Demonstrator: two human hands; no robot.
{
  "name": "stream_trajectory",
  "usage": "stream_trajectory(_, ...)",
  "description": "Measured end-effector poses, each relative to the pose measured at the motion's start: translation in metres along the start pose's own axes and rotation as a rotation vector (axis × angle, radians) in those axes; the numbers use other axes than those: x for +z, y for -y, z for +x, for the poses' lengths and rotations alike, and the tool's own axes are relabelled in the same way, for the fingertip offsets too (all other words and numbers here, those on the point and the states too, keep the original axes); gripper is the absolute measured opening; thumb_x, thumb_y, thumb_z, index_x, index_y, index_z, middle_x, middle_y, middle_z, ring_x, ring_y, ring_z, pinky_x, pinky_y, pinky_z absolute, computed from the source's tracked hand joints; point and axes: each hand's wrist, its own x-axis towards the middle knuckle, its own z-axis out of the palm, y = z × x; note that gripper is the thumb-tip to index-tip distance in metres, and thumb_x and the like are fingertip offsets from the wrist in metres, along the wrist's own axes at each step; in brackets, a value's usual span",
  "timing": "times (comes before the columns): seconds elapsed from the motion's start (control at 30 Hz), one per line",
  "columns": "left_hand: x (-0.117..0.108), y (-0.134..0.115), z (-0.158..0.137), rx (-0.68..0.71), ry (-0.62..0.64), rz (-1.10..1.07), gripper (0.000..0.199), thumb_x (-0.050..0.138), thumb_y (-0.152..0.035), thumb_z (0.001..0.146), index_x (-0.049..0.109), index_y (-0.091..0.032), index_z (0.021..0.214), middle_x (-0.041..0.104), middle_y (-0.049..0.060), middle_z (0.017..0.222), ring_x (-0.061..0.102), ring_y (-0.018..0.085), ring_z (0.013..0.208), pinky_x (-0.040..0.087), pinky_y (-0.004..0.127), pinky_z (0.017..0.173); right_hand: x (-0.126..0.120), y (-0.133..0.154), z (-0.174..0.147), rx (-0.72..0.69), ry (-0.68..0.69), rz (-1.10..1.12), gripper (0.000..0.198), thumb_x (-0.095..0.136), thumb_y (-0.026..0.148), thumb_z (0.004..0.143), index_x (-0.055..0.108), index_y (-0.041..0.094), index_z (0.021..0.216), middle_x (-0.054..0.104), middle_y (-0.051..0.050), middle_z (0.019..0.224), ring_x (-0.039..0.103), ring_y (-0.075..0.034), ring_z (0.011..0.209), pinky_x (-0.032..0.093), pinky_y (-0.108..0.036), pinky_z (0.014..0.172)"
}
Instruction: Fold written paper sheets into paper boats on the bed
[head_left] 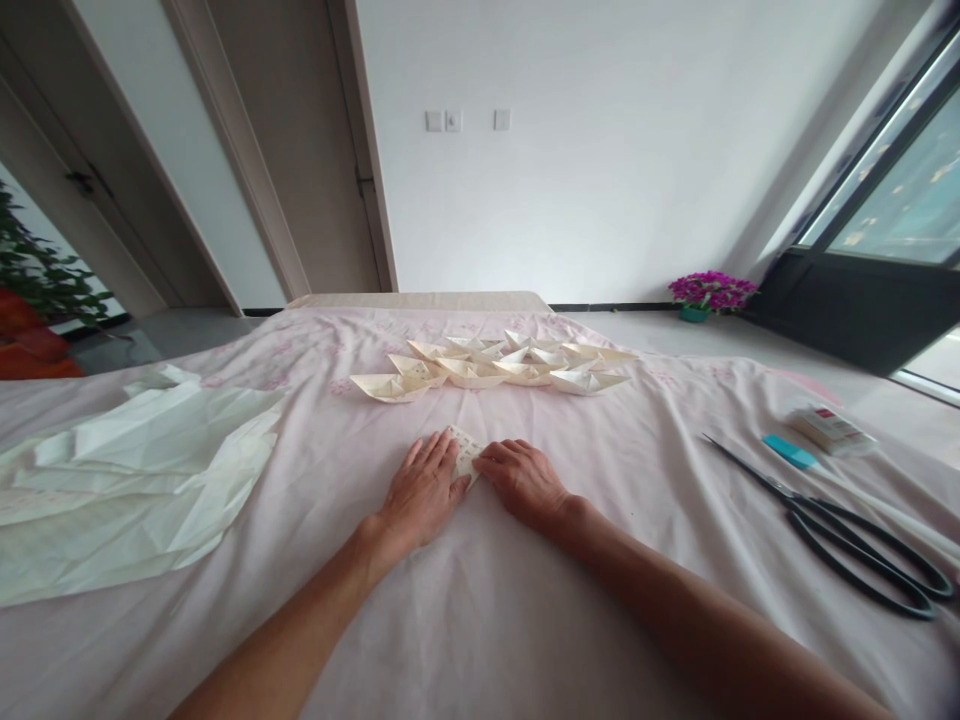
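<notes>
A small piece of folded paper (466, 452) with a printed pattern lies on the pink cloth between my hands. My left hand (424, 485) rests flat on its left side, fingers stretched out and thumb near the lower edge. On the other side, my right hand (525, 480) has its fingers bent and pressed together on the paper's right edge. Part of the paper is hidden under both hands. Beyond them stand several cream paper boats (472, 373), grouped close together in rows.
Loose pale paper sheets (150, 470) lie crumpled at left. Large black-handled scissors (817, 520) rest open at right, near a blue eraser-like block (789, 451) and a small clear-wrapped package (831, 428). The pink cloth (480, 620) has wrinkles. Purple flowers (712, 290) stand on the floor beyond.
</notes>
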Motion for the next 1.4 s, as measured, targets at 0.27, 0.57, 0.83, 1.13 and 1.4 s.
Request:
stream_trajectory(0.27,0.006,0.001,0.017,-0.010,0.046,0.067,0.057,0.036,-0.042,0.094,0.038,-0.009,0.141,0.033,0.016,0.149,0.028,0.029,0.139,0.022,0.047,0.113,0.002,0.006,0.003,0.093,-0.042,0.146,0.035,0.042,0.016,0.092,0.058,0.021,0.123,0.059,-0.006,0.127,0.052,-0.018,0.117,0.034,-0.032,0.102)
stream_trajectory(0.57,0.017,0.009,0.033,-0.027,0.056,0.069,0.062,0.032,-0.048,0.094,0.037,-0.009,0.142,0.029,0.018,0.150,0.028,0.031,0.139,0.027,0.052,0.110,0.000,-0.008,0.008,0.141,0.072,0.179,0.046,0.031,0.032,0.097,0.038,0.026,0.142,0.038,-0.002,0.148,0.023,-0.025,0.140,0.016,-0.050,0.113)
stream_trajectory(0.83,0.018,0.010,0.033,-0.018,0.037,0.031,0.062,0.032,-0.051,0.094,0.037,-0.013,0.142,0.032,0.017,0.149,0.028,0.031,0.138,0.027,0.051,0.109,0.009,-0.014,0.006,0.205,0.018,0.221,0.046,0.036,0.034,0.096,0.039,0.030,0.142,0.037,0.000,0.148,0.026,-0.023,0.139,0.015,-0.047,0.114)
stream_trajectory(1.13,0.003,0.015,0.039,-0.172,0.011,-0.215,0.075,0.060,-0.051,0.079,0.036,-0.017,0.142,0.050,0.013,0.135,0.047,0.029,0.114,0.036,0.039,0.098,0.008,-0.015,0.007,0.262,-0.035,0.228,0.053,0.048,0.036,0.091,0.042,0.019,0.140,0.045,-0.007,0.143,0.033,-0.024,0.136,0.021,-0.044,0.114)
stream_trajectory(1.4,-0.007,0.018,0.035,-0.336,-0.002,-0.390,0.068,0.065,-0.042,0.074,0.045,-0.020,0.135,0.060,0.008,0.116,0.057,0.021,0.103,0.041,0.026,0.084,0.014,-0.019,0.007,0.280,-0.057,0.245,0.060,0.053,0.032,0.086,0.039,0.016,0.142,0.046,-0.011,0.142,0.035,-0.025,0.135,0.023,-0.044,0.114)
